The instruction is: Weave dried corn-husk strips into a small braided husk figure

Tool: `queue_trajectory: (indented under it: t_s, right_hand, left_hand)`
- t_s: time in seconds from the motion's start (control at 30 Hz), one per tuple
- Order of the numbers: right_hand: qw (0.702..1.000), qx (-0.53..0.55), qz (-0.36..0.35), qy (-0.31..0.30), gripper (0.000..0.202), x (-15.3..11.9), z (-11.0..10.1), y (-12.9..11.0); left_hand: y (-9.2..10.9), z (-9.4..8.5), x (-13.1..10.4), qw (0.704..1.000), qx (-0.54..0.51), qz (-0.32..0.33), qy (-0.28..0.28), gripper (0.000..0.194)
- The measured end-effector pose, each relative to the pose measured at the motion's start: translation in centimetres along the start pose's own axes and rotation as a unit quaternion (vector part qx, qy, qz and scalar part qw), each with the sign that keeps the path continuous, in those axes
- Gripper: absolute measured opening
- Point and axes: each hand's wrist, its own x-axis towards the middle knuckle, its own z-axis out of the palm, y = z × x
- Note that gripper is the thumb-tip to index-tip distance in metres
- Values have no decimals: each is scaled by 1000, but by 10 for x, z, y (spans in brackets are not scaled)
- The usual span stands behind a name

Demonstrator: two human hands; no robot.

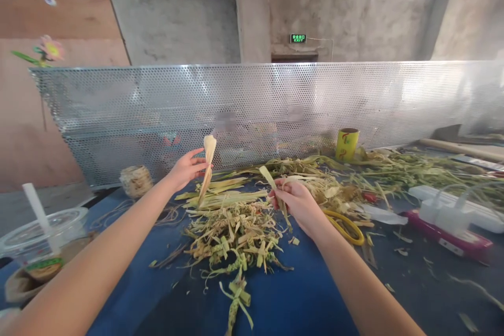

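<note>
My left hand (186, 170) pinches a pale, fan-topped strip of dried leaf (210, 148) and holds it upright above the table. Between the fingers of my right hand (296, 198) is a narrower greenish leaf strip (268, 176), tilted to the left, its lower end hanging below the hand. Beneath and between both hands lies a tangled heap of dry leaf pieces (232, 228), some knotted or twisted. A braided leaf piece (238, 296) extends from it toward me. Flat long leaf strips (232, 198) lie behind the heap.
A perforated metal panel (255, 94) borders the blue table (299, 294) at the back. To the left are a twine ball (136, 181) and a lidded plastic cup (47, 226) with a straw. Rightward are yellow rings (348, 226), a yellow roll (347, 144) and a power strip (444, 231).
</note>
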Motion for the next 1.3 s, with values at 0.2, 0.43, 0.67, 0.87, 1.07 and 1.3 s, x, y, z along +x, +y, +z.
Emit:
queue_trajectory:
  t_s: [0.2, 0.43, 0.67, 0.87, 1.07, 1.3]
  right_hand:
    - [983, -133, 12, -125, 11, -14, 8, -7]
    - [885, -296, -39, -358, 18, -31, 15, -11]
    - [791, -402, -5, -461, 12, -40, 20, -4]
    - [845, -386, -47, -368, 12, -39, 23, -2]
    - [942, -206, 0, -264, 23, -40, 41, 11]
    - [970, -7, 59, -237, 26, -52, 55, 19]
  left_hand:
    - [23, 14, -37, 996, -81, 1, 27, 44]
    - [34, 29, -98, 994, -104, -4, 25, 44]
    - [33, 37, -150, 997, -72, -6, 28, 66]
    - [18, 44, -166, 999, -51, -11, 16, 80]
    - [6, 54, -184, 993, -69, -32, -87, 84]
    - [4, 63, -190, 993, -52, -56, -92, 89]
